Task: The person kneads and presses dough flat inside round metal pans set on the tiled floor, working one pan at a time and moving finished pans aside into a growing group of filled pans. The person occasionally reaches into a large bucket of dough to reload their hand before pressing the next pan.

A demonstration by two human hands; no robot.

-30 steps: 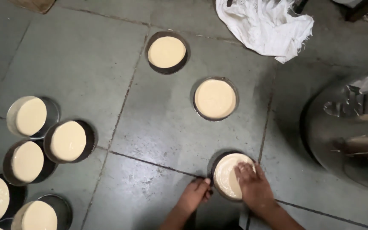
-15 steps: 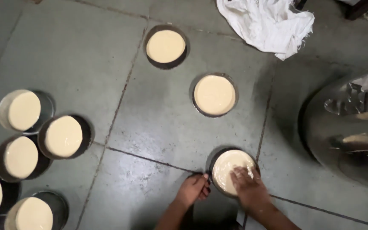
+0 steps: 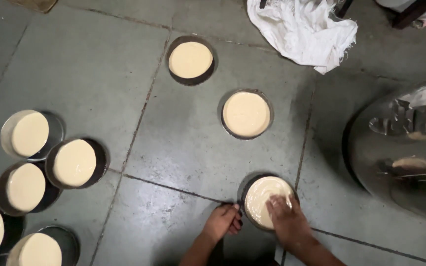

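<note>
Fingers (image 3: 278,204) in creamy batter, round tin (image 3: 250,184)

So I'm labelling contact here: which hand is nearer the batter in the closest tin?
Right. The right hand lies on the batter; the left hand rests beside the tin's rim.

Grey-green stone floor of a dim work area, seen from above.
Large square tiles (image 3: 75,74) meet at dark, worn joints; a crumpled white cloth (image 3: 304,29) lies at the top, a big polished steel vessel (image 3: 405,148) at right.
</note>
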